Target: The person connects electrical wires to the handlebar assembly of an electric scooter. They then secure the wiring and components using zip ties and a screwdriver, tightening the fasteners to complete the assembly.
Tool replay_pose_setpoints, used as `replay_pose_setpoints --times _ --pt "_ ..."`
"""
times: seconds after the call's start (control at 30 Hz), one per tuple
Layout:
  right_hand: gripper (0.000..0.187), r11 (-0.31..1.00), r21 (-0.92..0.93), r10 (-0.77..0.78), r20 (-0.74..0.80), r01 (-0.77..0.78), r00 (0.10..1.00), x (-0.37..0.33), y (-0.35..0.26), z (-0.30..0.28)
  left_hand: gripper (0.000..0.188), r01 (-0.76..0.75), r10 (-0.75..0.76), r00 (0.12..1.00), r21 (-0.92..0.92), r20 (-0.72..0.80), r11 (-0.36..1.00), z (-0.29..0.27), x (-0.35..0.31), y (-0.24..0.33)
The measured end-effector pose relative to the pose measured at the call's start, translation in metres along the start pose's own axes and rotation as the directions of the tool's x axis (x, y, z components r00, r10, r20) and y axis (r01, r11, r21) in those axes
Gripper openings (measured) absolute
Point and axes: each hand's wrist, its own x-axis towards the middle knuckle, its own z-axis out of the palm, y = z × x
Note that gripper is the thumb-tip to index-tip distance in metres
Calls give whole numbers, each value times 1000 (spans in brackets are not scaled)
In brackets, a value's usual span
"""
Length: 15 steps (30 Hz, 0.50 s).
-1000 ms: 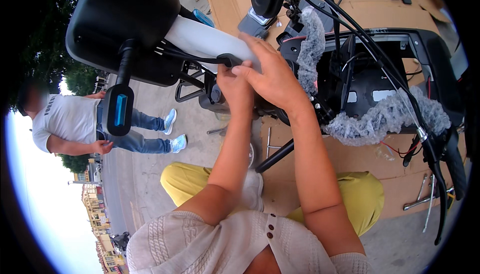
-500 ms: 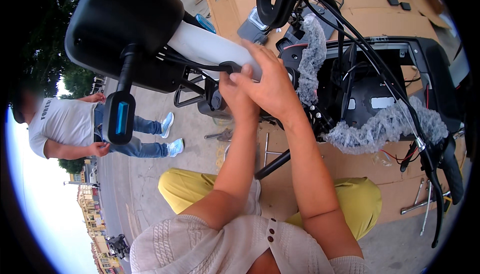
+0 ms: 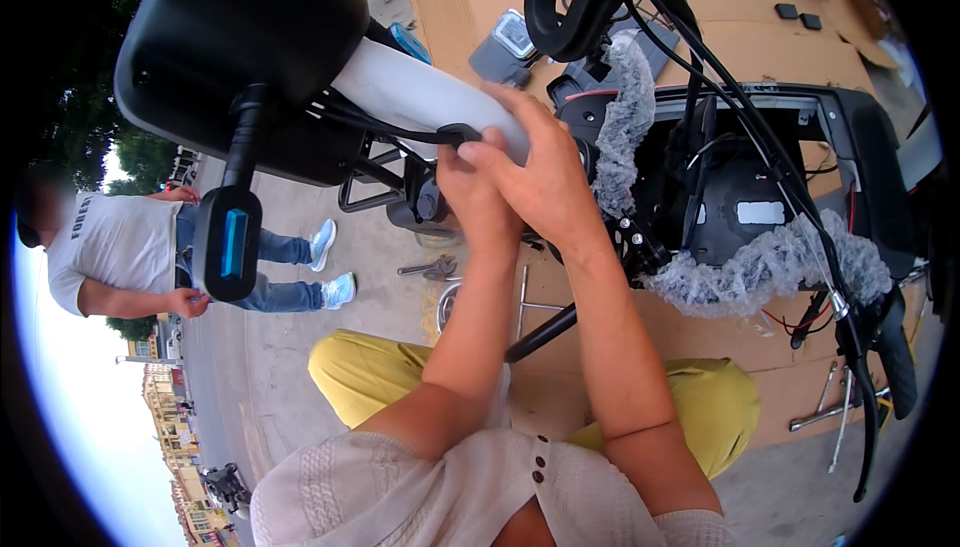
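Observation:
A white tube (image 3: 415, 87) slants from a black rounded housing (image 3: 240, 57) toward my hands. Black cables (image 3: 370, 123) run along it into a small black piece (image 3: 459, 134) at the tube's near side. My left hand (image 3: 477, 197) is closed at this piece, its fingers partly hidden under the other hand. My right hand (image 3: 548, 172) wraps around the tube's end, with its fingers over the far side and its thumb beside the black piece.
To the right stands a dark vehicle frame (image 3: 820, 107) with grey bubble wrap (image 3: 720, 282) and a black brake lever (image 3: 868, 417). Wrenches (image 3: 830, 412) lie on cardboard (image 3: 560, 397). A person in jeans (image 3: 120, 252) stands at left. A black mirror-like part (image 3: 228, 242) hangs nearby.
My hands keep the same grip on the tube and the black piece. The view has shifted slightly, and the standing person appears a little further left.

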Motion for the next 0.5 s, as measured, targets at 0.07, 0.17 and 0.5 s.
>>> replay_pose_setpoints --times 0.07,0.17,0.5 --pt "52 999 24 29 -10 -29 1000 0 0 1 42 56 -56 998 -7 -10 998 3 -3 4" --pt "49 994 77 76 -35 -74 996 1 -5 3 42 86 -86 996 -19 -17 996 -1 1 0" --pt "38 970 188 163 -24 -156 986 6 -10 1 61 -22 -49 958 243 281 970 -25 9 8"
